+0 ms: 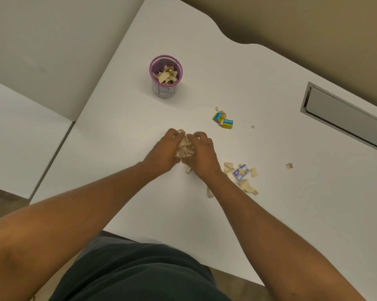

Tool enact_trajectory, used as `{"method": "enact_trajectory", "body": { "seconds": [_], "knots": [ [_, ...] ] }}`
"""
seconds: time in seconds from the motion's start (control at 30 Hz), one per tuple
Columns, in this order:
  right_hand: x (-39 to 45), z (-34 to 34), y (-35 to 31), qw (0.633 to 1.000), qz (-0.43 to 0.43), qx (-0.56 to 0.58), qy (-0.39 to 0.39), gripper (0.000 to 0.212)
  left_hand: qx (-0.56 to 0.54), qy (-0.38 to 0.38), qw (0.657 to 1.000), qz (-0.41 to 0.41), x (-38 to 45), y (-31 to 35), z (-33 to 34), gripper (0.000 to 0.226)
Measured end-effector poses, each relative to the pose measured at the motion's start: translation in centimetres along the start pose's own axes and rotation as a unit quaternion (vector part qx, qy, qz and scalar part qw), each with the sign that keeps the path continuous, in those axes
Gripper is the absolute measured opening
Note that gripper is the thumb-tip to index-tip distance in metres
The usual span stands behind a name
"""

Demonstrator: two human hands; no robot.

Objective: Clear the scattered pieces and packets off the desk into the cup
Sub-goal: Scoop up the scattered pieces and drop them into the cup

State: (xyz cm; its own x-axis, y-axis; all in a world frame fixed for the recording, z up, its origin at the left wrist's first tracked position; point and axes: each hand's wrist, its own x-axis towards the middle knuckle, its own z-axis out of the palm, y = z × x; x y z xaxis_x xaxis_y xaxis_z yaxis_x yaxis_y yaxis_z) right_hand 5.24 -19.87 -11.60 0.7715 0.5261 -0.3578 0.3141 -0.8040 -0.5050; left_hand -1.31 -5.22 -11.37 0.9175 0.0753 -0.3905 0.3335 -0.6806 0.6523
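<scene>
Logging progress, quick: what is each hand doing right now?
Left hand: cupped shut against the pile of tan pieces, pressing from the left.
Right hand: cupped shut on the same pile from the right.

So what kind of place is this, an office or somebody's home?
Probably an office or study desk, though I can't be sure. The white desk has a metal cable slot set into it, a purple mesh pen cup stands on it, and small stationery boxes lie among the paper scraps.
</scene>
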Motion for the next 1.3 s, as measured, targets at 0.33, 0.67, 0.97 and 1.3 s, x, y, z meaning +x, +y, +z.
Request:
{"method": "enact_trajectory", "body": {
  "seconds": [0.33,0.67,0.97,1.3],
  "knots": [
    [-0.1,-1.3,-2.3,0.980,0.058,0.166,0.093,0.021,-0.154,0.107,0.979,-0.077,-0.2,0.0,-1.2,0.034],
    [5.8,-8.6,-9.5,0.959,-0.034,0.234,0.156,0.017,-0.218,0.258,0.940,-0.048,1.7,2.6,-10.8,0.031],
    [14.3,-10.8,-12.5,0.996,-0.028,-0.011,0.088,0.018,-0.152,0.228,0.955,-0.115,7.9,2.8,-16.1,0.039],
    [14.9,-11.6,-13.1,0.988,-0.082,-0.082,0.100,0.022,-0.094,0.276,0.948,-0.126,7.4,3.3,-16.9,0.040]
  ]
}}
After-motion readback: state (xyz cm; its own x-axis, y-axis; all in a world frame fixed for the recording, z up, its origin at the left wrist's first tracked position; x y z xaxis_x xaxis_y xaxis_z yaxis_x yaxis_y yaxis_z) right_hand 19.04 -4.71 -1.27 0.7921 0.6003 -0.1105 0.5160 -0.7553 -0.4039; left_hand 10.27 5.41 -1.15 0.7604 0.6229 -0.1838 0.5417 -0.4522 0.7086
